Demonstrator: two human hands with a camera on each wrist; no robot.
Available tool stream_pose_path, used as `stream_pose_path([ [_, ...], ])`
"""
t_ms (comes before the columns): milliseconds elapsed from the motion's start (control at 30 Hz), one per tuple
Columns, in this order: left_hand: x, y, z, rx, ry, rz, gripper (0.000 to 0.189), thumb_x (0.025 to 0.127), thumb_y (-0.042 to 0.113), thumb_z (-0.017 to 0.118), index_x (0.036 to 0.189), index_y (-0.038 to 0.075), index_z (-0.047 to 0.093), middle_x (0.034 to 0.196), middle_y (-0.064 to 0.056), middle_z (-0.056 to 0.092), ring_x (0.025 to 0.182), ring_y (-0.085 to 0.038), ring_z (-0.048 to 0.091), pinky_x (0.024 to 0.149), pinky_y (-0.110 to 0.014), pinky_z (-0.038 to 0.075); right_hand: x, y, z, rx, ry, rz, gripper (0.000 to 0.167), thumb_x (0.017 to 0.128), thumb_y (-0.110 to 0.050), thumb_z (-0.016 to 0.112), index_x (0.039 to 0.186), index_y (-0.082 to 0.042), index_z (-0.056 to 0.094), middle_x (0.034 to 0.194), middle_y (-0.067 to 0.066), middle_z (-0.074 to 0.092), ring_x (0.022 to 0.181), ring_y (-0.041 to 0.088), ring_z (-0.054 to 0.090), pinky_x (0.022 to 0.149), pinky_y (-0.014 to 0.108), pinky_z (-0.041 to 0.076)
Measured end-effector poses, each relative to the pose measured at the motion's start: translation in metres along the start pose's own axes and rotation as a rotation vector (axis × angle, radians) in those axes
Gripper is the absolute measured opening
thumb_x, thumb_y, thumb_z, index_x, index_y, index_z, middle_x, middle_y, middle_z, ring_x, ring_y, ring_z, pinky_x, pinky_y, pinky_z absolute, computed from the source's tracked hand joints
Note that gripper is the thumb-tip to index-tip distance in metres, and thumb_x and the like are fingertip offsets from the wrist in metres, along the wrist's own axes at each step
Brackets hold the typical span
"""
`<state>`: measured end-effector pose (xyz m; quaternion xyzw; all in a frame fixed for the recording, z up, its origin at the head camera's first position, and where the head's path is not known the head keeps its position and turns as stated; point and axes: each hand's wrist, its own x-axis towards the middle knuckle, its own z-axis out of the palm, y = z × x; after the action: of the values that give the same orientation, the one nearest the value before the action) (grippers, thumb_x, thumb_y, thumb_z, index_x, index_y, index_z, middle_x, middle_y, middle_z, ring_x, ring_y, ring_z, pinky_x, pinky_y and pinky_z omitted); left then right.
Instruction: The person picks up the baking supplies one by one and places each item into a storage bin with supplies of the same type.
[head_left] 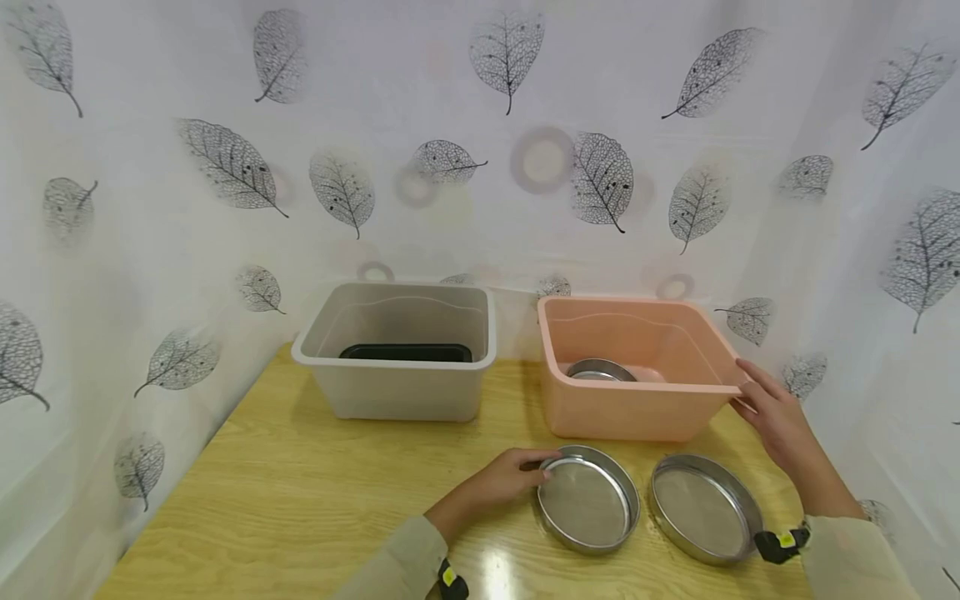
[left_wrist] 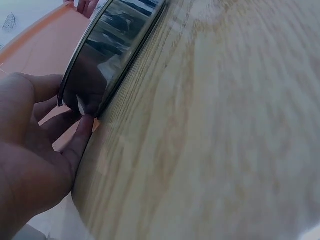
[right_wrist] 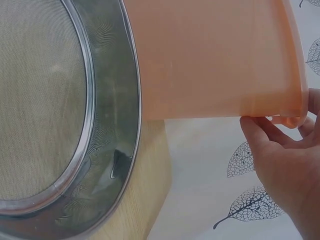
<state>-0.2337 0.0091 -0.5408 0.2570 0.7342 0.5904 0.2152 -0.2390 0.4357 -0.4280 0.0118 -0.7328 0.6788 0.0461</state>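
My left hand (head_left: pixel 506 477) holds the left edge of a round metal sieve (head_left: pixel 585 502) with a fine mesh, lying on the table. In the left wrist view its thumb and fingers meet the shiny side wall (left_wrist: pixel 107 55). My right hand (head_left: pixel 778 421) grips the right rim of a pink plastic tub (head_left: pixel 618 414), thumb below the rim in the right wrist view. A second sieve (head_left: pixel 701 510) lies to the right of the first, under my right forearm. Inside the tub is another sieve (head_left: pixel 600 367), partly hidden by the front wall.
A beige tub (head_left: pixel 405 390) stands to the left of the pink one, with a dark tray (head_left: pixel 407 352) inside. Both tubs are at the back of the wooden table (head_left: pixel 300 508). A white curtain (head_left: pixel 450 108) printed with leaves hangs behind and at the sides.
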Motion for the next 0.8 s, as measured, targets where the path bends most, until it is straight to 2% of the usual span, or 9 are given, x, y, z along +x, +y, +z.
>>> stream_pose_path([
  [267,-0.003,0.001,-0.005,0.093,-0.031,0.033,0.042,0.103,0.017,0.058,0.145,0.019,0.057,0.149,0.003,0.054,0.141,-0.013,0.043,0.112,-0.024,0.042,0.0,0.003,0.0,0.003,-0.008,-0.013,0.063,0.109,-0.025,0.046,0.163,-0.011,0.016,0.167,0.013,0.014,0.101,-0.015,0.059,0.088,0.006,0.05],
  [467,-0.008,0.008,-0.009,0.156,-0.061,0.069,0.047,0.102,0.015,0.058,0.149,0.016,0.052,0.151,0.001,0.051,0.142,-0.014,0.042,0.115,-0.024,0.038,-0.001,0.004,-0.001,0.02,-0.007,-0.018,0.062,0.108,-0.024,0.047,0.163,-0.013,0.018,0.163,0.012,0.021,0.101,-0.014,0.06,0.088,0.006,0.05],
  [700,-0.013,0.012,-0.011,0.023,-0.102,0.037,0.052,0.101,0.007,0.059,0.151,0.013,0.048,0.155,-0.012,0.046,0.131,-0.03,0.055,0.094,-0.022,0.055,0.0,0.005,-0.003,0.021,-0.007,-0.011,0.064,0.108,-0.025,0.047,0.163,-0.012,0.016,0.163,0.01,0.023,0.101,-0.014,0.06,0.087,0.006,0.05],
  [800,-0.016,0.013,-0.012,0.003,-0.099,0.038,0.053,0.1,0.005,0.059,0.151,0.01,0.048,0.155,-0.015,0.046,0.132,-0.034,0.055,0.093,-0.024,0.056,0.001,0.005,-0.004,0.017,-0.006,-0.005,0.066,0.108,-0.026,0.048,0.163,-0.012,0.014,0.164,0.009,0.022,0.101,-0.014,0.061,0.087,0.006,0.051],
])
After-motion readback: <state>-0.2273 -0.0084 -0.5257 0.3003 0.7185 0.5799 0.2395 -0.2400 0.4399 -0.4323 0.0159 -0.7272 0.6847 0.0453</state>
